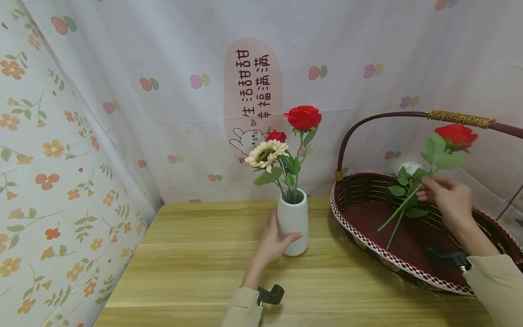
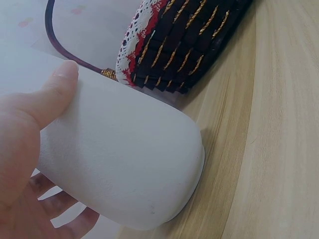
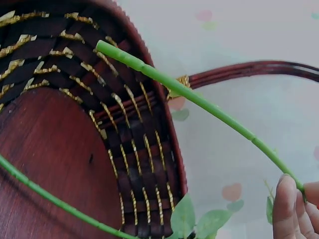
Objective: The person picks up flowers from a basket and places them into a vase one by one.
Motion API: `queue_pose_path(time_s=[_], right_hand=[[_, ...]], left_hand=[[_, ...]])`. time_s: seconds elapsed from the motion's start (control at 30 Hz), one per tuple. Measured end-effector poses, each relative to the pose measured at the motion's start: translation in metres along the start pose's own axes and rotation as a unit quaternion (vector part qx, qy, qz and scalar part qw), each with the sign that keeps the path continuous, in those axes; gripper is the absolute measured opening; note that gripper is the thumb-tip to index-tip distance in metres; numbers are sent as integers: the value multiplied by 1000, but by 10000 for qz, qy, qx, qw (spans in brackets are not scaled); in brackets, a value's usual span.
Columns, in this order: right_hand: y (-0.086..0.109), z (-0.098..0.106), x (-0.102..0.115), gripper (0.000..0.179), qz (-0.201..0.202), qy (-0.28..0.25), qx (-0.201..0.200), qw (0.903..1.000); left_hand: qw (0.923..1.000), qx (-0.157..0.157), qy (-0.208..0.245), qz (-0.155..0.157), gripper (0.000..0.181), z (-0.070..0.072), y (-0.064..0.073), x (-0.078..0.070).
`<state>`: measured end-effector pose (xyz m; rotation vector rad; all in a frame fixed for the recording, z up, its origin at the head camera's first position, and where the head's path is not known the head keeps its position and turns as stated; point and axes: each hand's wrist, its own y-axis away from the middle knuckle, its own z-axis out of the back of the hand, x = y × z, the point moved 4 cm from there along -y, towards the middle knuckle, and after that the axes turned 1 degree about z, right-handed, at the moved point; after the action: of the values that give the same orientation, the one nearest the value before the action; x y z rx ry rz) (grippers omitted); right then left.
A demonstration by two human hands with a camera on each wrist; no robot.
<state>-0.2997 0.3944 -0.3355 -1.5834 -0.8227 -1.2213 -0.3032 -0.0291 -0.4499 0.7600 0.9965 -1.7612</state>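
Note:
A white vase [image 1: 293, 225] stands on the wooden table, and my left hand [image 1: 274, 238] holds it around its side, thumb across the front. In the left wrist view the thumb and fingers wrap the vase [image 2: 124, 149]. The vase bears a red rose [image 1: 303, 118], a smaller red flower [image 1: 276, 136] and a cream sunflower-like bloom [image 1: 267, 155]. Over the basket, my right hand [image 1: 448, 200] pinches the green stem [image 3: 214, 110] of another red rose [image 1: 456, 136]. Behind that stem a white flower [image 1: 410, 168] lies in the basket, its own stem [image 3: 55, 200] across the basket floor.
The dark woven basket [image 1: 408, 269] with lace trim sits on the table's right side, its tall handle [image 1: 367, 119] arching above. A printed curtain [image 1: 171, 113] hangs behind the wooden table [image 1: 184, 263], and a floral cloth [image 1: 61, 159] hangs at left.

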Motion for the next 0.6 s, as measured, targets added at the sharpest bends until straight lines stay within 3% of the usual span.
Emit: queue_pose_path(time_s=[0.33, 0.6], right_hand=[[7, -19, 14, 14, 287, -130, 171, 9994], [12, -32, 19, 15, 467, 40, 310, 9984]], left_hand=[[9999, -59, -22, -79, 96, 0, 1, -1], [10000, 13, -34, 38, 98, 0, 0, 0]])
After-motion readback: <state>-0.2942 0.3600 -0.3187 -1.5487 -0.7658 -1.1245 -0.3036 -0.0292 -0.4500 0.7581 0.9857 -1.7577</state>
